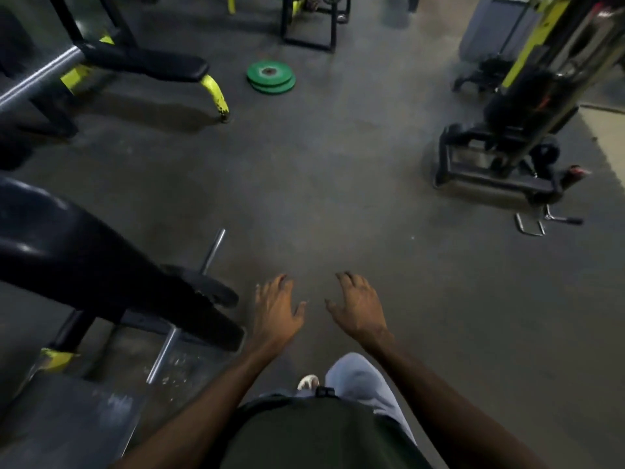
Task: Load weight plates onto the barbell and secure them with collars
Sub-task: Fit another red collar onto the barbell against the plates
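A stack of green weight plates point(271, 77) lies on the floor point(338, 204), well apart from the barbell end point(213, 250), which appears to carry one dark plate point(203, 284). Left hand point(275, 311) and right hand point(360, 308) hover, each grip apart and empty. Judged so, loading is barely begun; no collar is identifiable.

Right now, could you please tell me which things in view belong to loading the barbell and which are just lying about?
Belongs to the job:
- green weight plates, stacked on the floor
- barbell sleeve, with a black plate on it
- left hand and right hand, both empty

Just lying about:
- black bench
- cable machine
- metal handles on the floor
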